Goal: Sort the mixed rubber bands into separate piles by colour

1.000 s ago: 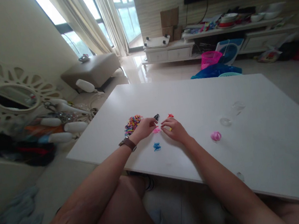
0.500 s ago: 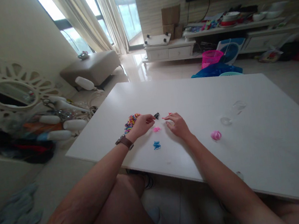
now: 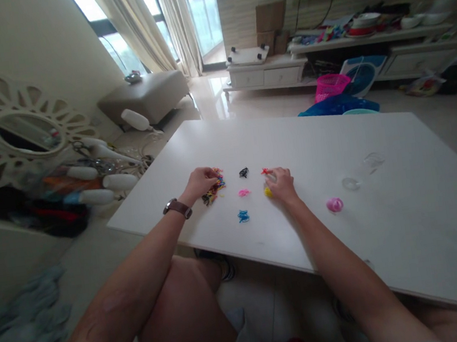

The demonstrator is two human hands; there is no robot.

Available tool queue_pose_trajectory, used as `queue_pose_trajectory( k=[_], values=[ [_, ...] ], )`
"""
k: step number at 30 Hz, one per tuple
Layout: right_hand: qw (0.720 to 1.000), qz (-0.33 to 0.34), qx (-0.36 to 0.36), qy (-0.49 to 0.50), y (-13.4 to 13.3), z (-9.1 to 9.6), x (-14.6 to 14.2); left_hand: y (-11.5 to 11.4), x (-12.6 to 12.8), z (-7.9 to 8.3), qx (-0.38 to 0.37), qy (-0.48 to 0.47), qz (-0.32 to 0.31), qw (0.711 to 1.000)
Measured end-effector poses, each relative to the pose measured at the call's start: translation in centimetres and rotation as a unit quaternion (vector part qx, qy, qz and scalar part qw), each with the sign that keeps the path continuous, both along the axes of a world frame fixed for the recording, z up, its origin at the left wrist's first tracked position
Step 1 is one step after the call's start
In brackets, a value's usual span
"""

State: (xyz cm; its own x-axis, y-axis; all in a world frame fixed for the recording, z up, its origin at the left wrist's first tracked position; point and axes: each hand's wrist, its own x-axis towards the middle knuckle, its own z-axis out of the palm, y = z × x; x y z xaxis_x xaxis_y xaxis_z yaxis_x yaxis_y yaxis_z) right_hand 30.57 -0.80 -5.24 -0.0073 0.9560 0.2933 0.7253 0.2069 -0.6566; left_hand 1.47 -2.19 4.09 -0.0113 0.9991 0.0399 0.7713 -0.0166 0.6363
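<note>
My left hand (image 3: pixel 203 182) has its fingertips drawn together at a mixed heap of small coloured rubber bands (image 3: pixel 212 197), partly covering it. Whatever lies between those fingers is hidden. Beside a little red bunch of bands (image 3: pixel 265 171) is my right hand (image 3: pixel 282 183), its fingers loosely apart, with a yellow bunch (image 3: pixel 268 192) showing under the thumb side. Between the hands lie separate bunches: black bands (image 3: pixel 244 173), pink bands (image 3: pixel 244 192) and blue bands (image 3: pixel 243 216).
A pink roll (image 3: pixel 334 205), a clear ring (image 3: pixel 351 183) and a clear container (image 3: pixel 374 162) are on the right of the white table (image 3: pixel 292 140). Beyond the far edge are blue plastic (image 3: pixel 338 105) and a pink basket (image 3: pixel 331 87). White lamp parts (image 3: pixel 120 182) crowd the left.
My left hand has moved left from near the black bunch to the mixed heap. My right hand has shifted slightly right, to the red bunch. The yellow bunch now shows.
</note>
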Motion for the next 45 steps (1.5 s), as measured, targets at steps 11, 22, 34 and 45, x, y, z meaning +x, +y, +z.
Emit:
queue_pose_trajectory(
  k=[11,22,34,45],
  values=[
    [1.000,-0.011,0.002,0.020,-0.4,0.7,-0.2,-0.6,-0.5,-2.6,-0.065,0.072,-0.128,0.987],
    [0.999,-0.012,-0.001,0.031,-0.3,0.3,-0.3,-0.4,-2.3,-2.5,-0.073,0.061,-0.107,0.990],
    [0.999,-0.006,-0.006,0.036,-0.2,0.1,-0.3,-0.7,-2.9,-2.7,-0.145,0.075,-0.146,0.976],
    [0.999,0.002,-0.001,0.044,-0.3,0.1,-0.3,-0.8,-2.6,-2.3,-0.128,0.068,-0.157,0.977]
  ],
)
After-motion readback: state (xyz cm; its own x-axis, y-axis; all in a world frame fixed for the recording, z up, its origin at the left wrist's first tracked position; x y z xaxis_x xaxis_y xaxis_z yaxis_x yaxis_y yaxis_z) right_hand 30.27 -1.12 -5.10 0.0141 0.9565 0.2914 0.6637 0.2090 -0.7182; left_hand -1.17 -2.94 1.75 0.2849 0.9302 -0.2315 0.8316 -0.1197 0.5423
